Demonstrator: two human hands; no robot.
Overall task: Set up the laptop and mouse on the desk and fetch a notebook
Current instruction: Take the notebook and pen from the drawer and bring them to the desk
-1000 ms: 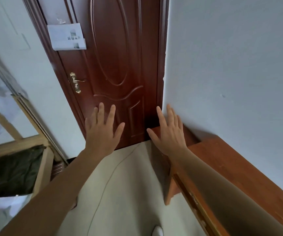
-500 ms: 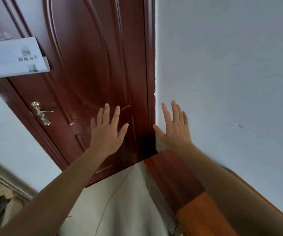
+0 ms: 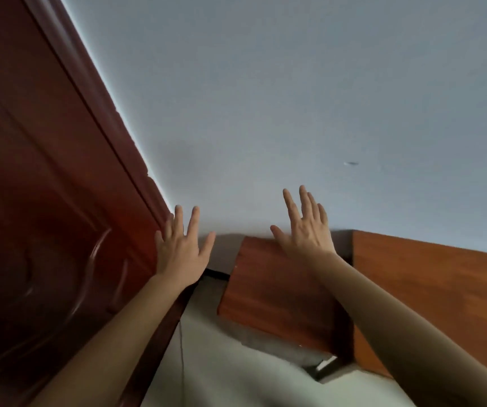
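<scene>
No laptop, mouse or notebook is in view. My left hand (image 3: 182,249) is stretched out in front of me with fingers spread and straight, holding nothing, in front of the door's edge. My right hand (image 3: 305,230) is raised beside it, fingers straight and spread, holding nothing, above the end of a reddish-brown wooden desk (image 3: 430,286). A darker wooden side panel (image 3: 268,292) of the desk lies under my right forearm.
A dark red wooden door (image 3: 37,218) fills the left side. A pale grey wall (image 3: 280,98) takes up the top and right. Light floor (image 3: 230,374) shows at the bottom, with a thin cord (image 3: 182,356) across it.
The view has swung to the right and tilted: the door slid to the left, its handle and paper notice left the frame, and more wall and desk show. Both hands stay spread and empty.
</scene>
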